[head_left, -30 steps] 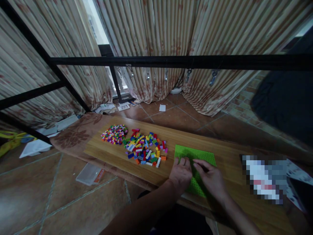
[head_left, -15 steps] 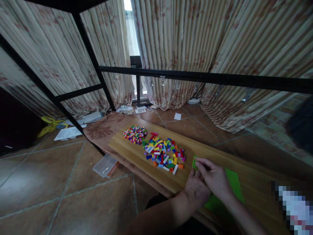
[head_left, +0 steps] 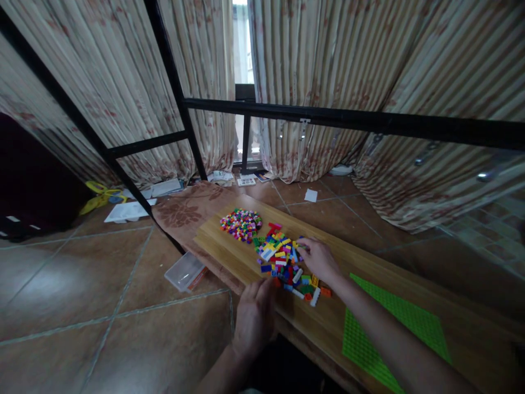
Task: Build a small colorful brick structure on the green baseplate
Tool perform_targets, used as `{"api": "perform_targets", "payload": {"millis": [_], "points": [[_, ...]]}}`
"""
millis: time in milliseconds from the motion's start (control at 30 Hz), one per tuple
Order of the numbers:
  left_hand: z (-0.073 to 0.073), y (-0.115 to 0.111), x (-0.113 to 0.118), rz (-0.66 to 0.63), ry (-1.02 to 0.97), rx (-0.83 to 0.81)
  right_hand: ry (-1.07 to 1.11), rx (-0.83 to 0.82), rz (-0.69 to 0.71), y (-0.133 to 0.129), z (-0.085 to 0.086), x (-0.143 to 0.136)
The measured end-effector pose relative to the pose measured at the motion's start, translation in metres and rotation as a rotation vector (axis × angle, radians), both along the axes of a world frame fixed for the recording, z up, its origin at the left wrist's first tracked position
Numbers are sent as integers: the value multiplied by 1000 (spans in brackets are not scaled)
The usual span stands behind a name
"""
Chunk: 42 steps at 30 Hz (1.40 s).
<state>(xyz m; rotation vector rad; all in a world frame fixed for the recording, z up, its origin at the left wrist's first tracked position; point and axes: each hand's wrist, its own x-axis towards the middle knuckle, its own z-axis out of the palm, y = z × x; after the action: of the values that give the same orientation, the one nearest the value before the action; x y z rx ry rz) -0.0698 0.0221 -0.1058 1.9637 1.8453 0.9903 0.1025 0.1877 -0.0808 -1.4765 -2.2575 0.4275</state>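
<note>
A loose pile of toy building bricks (head_left: 283, 262) in many colours lies on the wooden board. My right hand (head_left: 320, 258) reaches over the pile's far right side, its fingers apart and bent down among the bricks. At the board's front edge, my left hand (head_left: 255, 314) is closed with curled fingers, close to an orange brick. What it holds, if anything, is hidden. Part of a green studded baseplate (head_left: 389, 323) shows beneath and beside my right forearm, flat on the board.
A heap of tiny bricks (head_left: 241, 224) lies on the far left of the wooden board (head_left: 221, 249). A clear plastic box (head_left: 184, 272) rests on the tiled floor to the left. A black metal rail (head_left: 348, 116) crosses before the curtains (head_left: 320, 65).
Both hands were together over the green baseplate. They have parted and moved left, my right hand to the brick pile and my left to the board's front edge. The view has shifted.
</note>
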Motion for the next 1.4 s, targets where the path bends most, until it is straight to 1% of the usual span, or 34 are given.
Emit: {"api": "perform_targets", "payload": {"millis": [67, 167, 233, 300, 400, 500, 633, 733, 867, 967, 1100, 1200, 1300, 1367, 1400], "points": [[-4, 12, -17, 85, -26, 17, -50, 12, 17, 18, 1, -17], [-8, 36, -35, 196, -49, 2, -77, 14, 57, 40, -2, -42], [-7, 55, -44, 262, -60, -46, -94, 3, 88, 48, -7, -54], [-4, 75, -51, 276, -65, -97, -111, -15, 111, 52, -14, -59], [1, 102, -58, 238, -23, -131, -126, -41, 122, 50, -20, -53], [3, 124, -63, 200, 91, -144, -116, -58, 132, 42, -21, -36], [2, 143, -67, 97, 267, -256, -48, -51, 180, 25, -18, -13], [2, 152, -69, 57, 324, -310, -9, -48, 175, 13, -15, -3], [7, 160, -71, 28, 357, -334, 62, -46, 172, 4, -13, 4], [12, 163, -72, 24, 381, -333, 134, -26, 125, 0, -10, 12], [16, 161, -71, 43, 389, -310, 230, -34, 52, -9, -3, 31], [21, 158, -73, 90, 348, -277, 304, -63, -13, -24, 3, 50], [31, 145, -73, 154, 212, -216, 388, -81, -101, -52, 8, 67], [38, 124, -62, 180, 10, -194, 428, -99, -173, -80, 9, 73], [40, 111, -52, 140, -132, -207, 441, -107, -207, -96, 9, 74]]}}
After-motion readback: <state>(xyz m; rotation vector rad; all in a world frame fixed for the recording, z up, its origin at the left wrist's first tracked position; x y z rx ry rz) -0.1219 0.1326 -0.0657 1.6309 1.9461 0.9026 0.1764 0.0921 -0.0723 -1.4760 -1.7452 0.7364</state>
